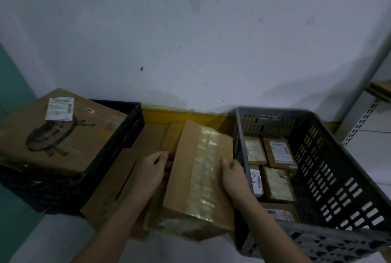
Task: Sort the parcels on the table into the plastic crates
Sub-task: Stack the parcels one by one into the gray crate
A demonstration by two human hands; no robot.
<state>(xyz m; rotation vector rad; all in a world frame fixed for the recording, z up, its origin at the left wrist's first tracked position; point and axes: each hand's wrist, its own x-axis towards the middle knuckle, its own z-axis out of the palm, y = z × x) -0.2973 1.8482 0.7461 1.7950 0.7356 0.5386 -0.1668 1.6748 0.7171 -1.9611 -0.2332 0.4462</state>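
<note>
From my remote seat I see both hands on the taped cardboard parcel point(201, 178), which lies between the two crates on flattened cardboard point(118, 178). The left hand point(154, 169) curls its fingers round the parcel's left edge; the right hand point(233, 172) grips the right edge, thumb on top, just beside the grey crate point(330, 157). That crate holds several small labelled parcels point(279, 152) (one of them partly hidden behind the right forearm). On the left, the black crate point(127, 135) carries a large printed box point(59, 133) resting tilted across its rim.
</note>
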